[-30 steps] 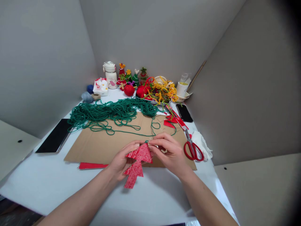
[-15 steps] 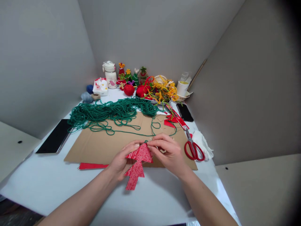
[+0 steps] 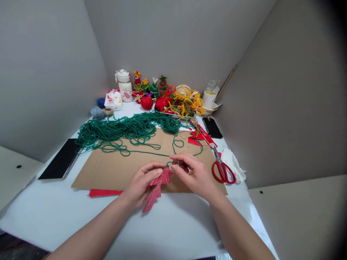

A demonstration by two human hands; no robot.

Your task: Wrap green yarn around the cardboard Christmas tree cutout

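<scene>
My left hand [image 3: 145,179] is closed on a red tree-shaped cutout [image 3: 154,198], gripping it along its left side near the top. The cutout is tilted, and part of it is hidden behind my fingers. At its tip, green yarn [image 3: 168,163] runs across to my right hand [image 3: 191,174], whose thumb and fingertips pinch the strand. A large loose heap of the same green yarn [image 3: 116,130] lies behind both hands, partly on a brown cardboard sheet [image 3: 108,169].
Red-handled scissors [image 3: 223,172] lie to the right, beside a crumpled white tissue [image 3: 233,164]. A dark tablet [image 3: 61,159] is at left, a phone [image 3: 212,128] at right. A white bottle [image 3: 125,86], small yarn-wrapped trees [image 3: 154,87] and yellow yarn [image 3: 189,103] stand at the back.
The cutout has turned in my left hand and now shows narrower. My right hand has drawn slightly away from its tip, and more green yarn shows between them.
</scene>
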